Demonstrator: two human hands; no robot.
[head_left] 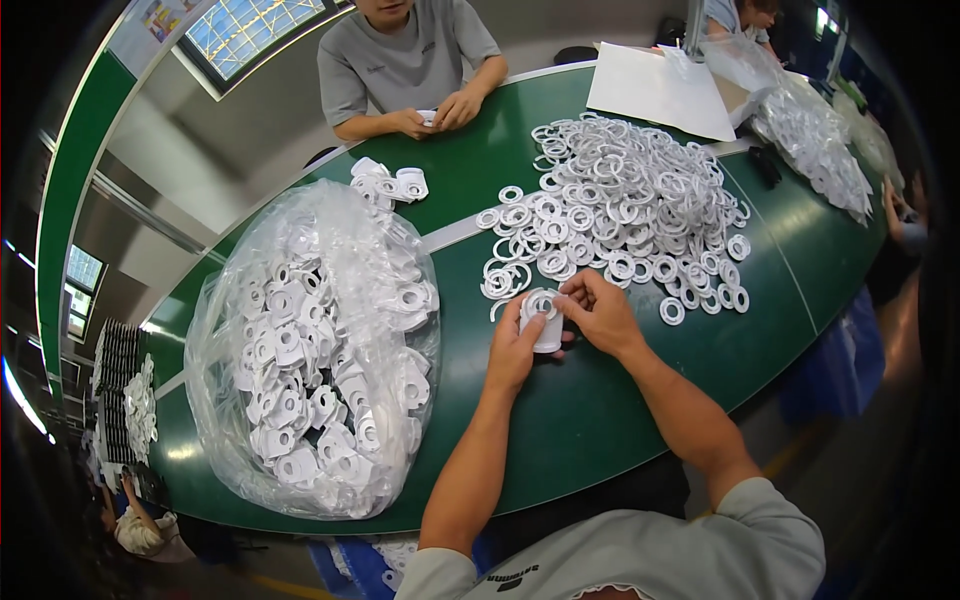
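My left hand [511, 345] holds a white plastic part [548, 338] with a flat tab and a round, ringed end, its thumb pressed on the round end. At that part's upper right edge, the fingers of my right hand [603, 315] are pinched together against it. Whether a separate loose ring sits on the round end I cannot tell. Just beyond my hands spreads a big heap of white plastic rings [640, 190], some closed and some with a gap. To the left lies a clear plastic bag [215, 370] full of similar white tabbed parts [290, 410].
Across the green table [600, 430] a person in a grey shirt [365, 75] handles a white part beside a few more parts [385, 183]. A white board [660, 90] and another filled clear bag [815, 140] lie at the far right. Black stacked trays [118, 390] stand far left.
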